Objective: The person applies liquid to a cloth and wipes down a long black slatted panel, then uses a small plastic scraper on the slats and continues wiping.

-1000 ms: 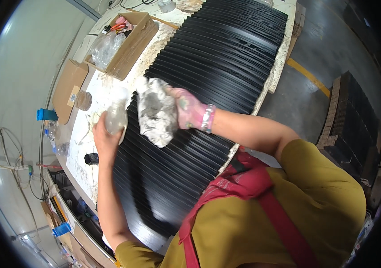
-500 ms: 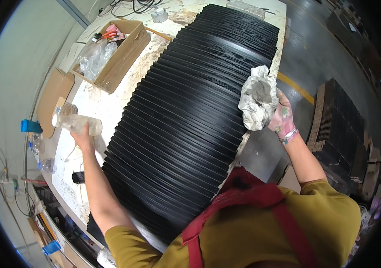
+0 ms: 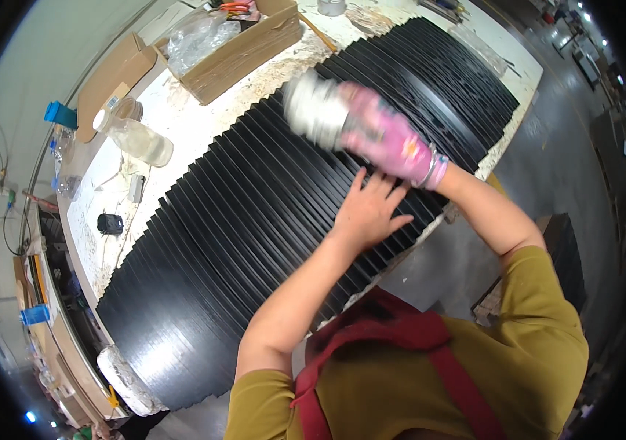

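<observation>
A long black pleated bellows cover (image 3: pixel 254 198) stretches diagonally across the table, its ribs shiny. My right hand (image 3: pixel 394 143), in a pink patterned glove, grips a white cloth (image 3: pixel 314 110) and presses it against the far side of the ribs; the cloth is blurred by motion. My bare left hand (image 3: pixel 373 209) lies on the ribs just below the right wrist, fingers spread, holding nothing. A clear plastic bottle (image 3: pixel 137 139) with a white cap and cloudy liquid leans or lies on the table left of the bellows, apart from both hands.
At the back left sits an open cardboard box (image 3: pixel 243 55) with plastic bags and orange-handled scissors (image 3: pixel 232 8). A round jar (image 3: pixel 128 108), a small black object (image 3: pixel 110 224) and a wooden stick (image 3: pixel 318 32) lie about. The white table (image 3: pixel 526 70) ends at the right above a grey floor.
My left hand has let go of the bottle and moved right onto the bellows. My right hand has carried the cloth from the near right edge leftward across the ribs. The view has turned.
</observation>
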Tool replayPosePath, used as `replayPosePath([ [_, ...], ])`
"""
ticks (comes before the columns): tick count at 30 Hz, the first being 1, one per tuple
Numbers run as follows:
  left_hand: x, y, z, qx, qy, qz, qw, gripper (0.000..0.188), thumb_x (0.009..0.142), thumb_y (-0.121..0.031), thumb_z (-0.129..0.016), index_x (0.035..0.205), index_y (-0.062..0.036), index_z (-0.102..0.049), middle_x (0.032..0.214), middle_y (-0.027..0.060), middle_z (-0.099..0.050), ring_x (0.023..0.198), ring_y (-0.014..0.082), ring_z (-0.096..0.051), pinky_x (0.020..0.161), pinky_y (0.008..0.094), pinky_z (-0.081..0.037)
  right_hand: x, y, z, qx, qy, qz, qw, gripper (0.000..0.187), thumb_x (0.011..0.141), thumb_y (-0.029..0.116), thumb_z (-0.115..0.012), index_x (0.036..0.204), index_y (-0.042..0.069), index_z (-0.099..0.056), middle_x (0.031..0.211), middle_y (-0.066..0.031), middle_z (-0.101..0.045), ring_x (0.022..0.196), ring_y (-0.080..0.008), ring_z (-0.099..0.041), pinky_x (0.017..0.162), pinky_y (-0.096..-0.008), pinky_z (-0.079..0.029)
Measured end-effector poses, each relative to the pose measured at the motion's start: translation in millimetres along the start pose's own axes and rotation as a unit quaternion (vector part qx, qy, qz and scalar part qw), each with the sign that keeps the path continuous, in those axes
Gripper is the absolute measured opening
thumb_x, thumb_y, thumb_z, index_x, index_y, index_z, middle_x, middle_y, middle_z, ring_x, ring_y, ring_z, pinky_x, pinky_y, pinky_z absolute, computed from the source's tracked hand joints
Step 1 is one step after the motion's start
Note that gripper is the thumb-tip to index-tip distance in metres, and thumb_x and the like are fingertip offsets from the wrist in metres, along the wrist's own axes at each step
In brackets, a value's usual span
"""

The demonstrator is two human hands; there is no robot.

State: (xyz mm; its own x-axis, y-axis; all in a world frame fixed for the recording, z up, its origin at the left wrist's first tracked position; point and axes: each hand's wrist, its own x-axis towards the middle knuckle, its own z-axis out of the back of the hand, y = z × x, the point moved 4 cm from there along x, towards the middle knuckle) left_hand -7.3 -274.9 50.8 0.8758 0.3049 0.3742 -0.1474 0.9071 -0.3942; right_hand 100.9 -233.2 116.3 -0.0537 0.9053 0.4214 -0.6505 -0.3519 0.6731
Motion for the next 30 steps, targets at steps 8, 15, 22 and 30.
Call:
replayPosePath([
  [8,7.7,-7.5,-0.1,-0.019,0.018,0.029,0.999,0.06,0.083,-0.042,-0.063,0.132,-0.0112,-0.049,0.139,0.0125,-0.044,0.129,0.0297,-0.041,0.106,0.0498,-0.03,90.0,-50.9,-78.5,-0.3,0.171,0.164,0.924,0.02,0.082,0.013,-0.06,0.1,0.006,-0.059,0.101,-0.015,-0.058,0.09,-0.031,-0.061,0.067,-0.0398,-0.052],
  [15,-0.3,1.9,-12.1,-0.026,0.005,0.034,0.999,0.062,0.083,-0.045,-0.06,0.133,-0.0112,-0.048,0.14,0.0117,-0.043,0.132,0.0287,-0.037,0.107,0.05,-0.03,39.7,-47.6,-75.1,-0.354,0.176,0.218,0.892,0.026,0.08,0.018,-0.062,0.101,0.004,-0.062,0.102,-0.0173,-0.059,0.094,-0.0303,-0.062,0.077,-0.0407,-0.053],
  [22,10.1,-5.3,-9.8,-0.025,-0.015,0.015,0.999,0.059,0.084,-0.044,-0.06,0.131,-0.0103,-0.051,0.139,0.0106,-0.044,0.129,0.0275,-0.04,0.106,0.0498,-0.03,115.7,-84.8,-94.0,-0.299,0.096,0.142,0.939,0.019,0.087,0.015,-0.056,0.105,0.007,-0.056,0.105,-0.0158,-0.053,0.091,-0.0315,-0.058,0.072,-0.0418,-0.053],
  [30,-5.7,4.2,-15.8,-0.001,0.021,0.031,0.999,0.06,0.086,-0.049,-0.054,0.133,-0.012,-0.049,0.134,0.0103,-0.046,0.128,0.0263,-0.039,0.109,0.0476,-0.025,9.2,-38.3,-62.7,-0.341,0.295,0.083,0.889,0.04,0.077,0.014,-0.067,0.115,0.009,-0.055,0.117,-0.0154,-0.047,0.096,-0.0316,-0.055,0.079,-0.0419,-0.049],
])
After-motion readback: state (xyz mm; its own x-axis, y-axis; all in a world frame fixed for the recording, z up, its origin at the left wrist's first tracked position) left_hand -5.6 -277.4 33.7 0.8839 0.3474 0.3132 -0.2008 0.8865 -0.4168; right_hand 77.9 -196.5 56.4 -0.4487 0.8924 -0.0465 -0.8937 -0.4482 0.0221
